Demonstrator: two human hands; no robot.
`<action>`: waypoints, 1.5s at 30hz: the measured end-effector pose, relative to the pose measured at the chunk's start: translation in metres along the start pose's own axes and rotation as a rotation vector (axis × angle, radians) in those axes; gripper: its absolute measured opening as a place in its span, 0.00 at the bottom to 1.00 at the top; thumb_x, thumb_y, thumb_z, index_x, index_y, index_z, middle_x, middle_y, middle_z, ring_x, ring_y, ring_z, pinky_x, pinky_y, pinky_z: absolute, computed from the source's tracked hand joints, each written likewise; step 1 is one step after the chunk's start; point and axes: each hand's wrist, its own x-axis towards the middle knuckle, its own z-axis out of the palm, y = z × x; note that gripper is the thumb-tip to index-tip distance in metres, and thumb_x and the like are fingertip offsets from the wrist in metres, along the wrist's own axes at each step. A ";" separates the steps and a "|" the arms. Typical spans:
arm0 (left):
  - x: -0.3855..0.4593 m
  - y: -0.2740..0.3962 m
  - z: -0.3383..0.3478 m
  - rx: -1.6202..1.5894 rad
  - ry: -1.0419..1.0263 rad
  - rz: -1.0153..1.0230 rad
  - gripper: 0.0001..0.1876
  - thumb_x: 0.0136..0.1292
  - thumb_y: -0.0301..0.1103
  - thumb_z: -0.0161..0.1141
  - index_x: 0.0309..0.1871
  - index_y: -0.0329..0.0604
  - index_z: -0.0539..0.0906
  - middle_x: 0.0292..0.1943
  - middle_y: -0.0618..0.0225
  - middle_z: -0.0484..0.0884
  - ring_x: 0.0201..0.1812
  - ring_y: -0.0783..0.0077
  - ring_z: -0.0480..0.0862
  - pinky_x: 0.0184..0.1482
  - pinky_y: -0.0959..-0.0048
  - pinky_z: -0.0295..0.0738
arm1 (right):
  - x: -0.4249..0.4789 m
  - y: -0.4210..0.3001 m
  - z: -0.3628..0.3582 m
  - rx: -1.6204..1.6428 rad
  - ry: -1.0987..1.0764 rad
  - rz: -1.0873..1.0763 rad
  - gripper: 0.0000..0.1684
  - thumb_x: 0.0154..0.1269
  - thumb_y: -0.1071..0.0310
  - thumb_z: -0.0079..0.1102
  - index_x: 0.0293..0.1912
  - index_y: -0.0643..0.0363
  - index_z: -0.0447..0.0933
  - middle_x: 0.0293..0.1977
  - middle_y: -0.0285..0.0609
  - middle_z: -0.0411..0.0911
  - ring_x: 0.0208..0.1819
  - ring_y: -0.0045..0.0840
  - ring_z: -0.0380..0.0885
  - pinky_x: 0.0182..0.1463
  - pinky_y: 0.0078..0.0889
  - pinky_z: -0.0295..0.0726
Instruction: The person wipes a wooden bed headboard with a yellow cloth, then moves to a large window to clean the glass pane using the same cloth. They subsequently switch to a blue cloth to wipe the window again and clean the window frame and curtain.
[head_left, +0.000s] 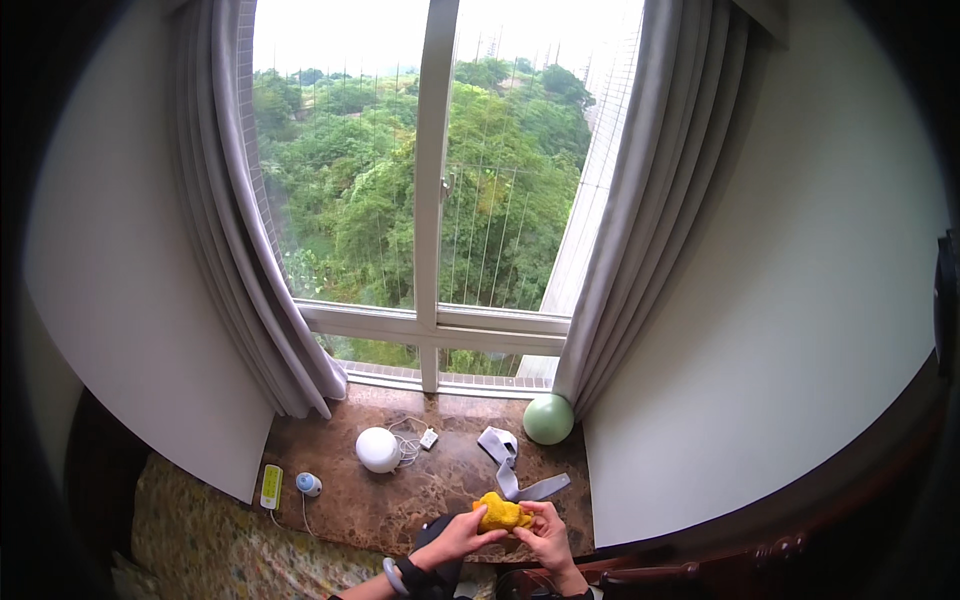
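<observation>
A bunched yellow cloth (499, 513) is held between both hands above the front edge of the marble window sill (360, 510). My left hand (466, 534) grips its left side, thumb on top. On the right side, my right hand (547, 534) pinches the cloth with thumb and fingers. Just beyond the hands lies a grey fabric strap (534, 487), loosely curved on the stone, its far end folded over (498, 445). A bracelet and a dark band circle my left wrist.
A white round lamp (378, 450) stands beside a coiled white cable and plug (428, 439). Left of it are a small blue-and-white device (307, 484) and a power strip (271, 487). A green ball (548, 419) rests by the right curtain (645, 247). Patterned bedding (217, 532) lies lower left.
</observation>
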 end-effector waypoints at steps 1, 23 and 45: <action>0.004 0.016 -0.012 -0.051 0.018 0.000 0.22 0.62 0.45 0.65 0.45 0.34 0.74 0.33 0.48 0.82 0.36 0.50 0.85 0.36 0.63 0.77 | 0.004 -0.006 -0.002 0.008 -0.013 0.025 0.30 0.58 0.84 0.62 0.60 0.64 0.66 0.50 0.40 0.71 0.38 0.17 0.77 0.44 0.16 0.77; 0.197 0.059 -0.202 -0.307 -0.037 -0.042 0.20 0.65 0.32 0.60 0.58 0.37 0.72 0.45 0.60 0.82 0.47 0.67 0.81 0.50 0.70 0.76 | 0.259 0.146 -0.022 -0.250 -0.197 0.308 0.38 0.67 0.45 0.53 0.72 0.43 0.57 0.69 0.49 0.60 0.70 0.40 0.58 0.70 0.56 0.58; 0.363 0.147 -0.297 -0.197 -0.051 -0.078 0.17 0.60 0.38 0.69 0.38 0.35 0.73 0.26 0.65 0.78 0.29 0.80 0.74 0.33 0.76 0.73 | 0.360 -0.260 0.001 0.433 0.253 -0.003 0.11 0.73 0.65 0.51 0.47 0.63 0.73 0.40 0.34 0.78 0.43 0.16 0.76 0.51 0.20 0.74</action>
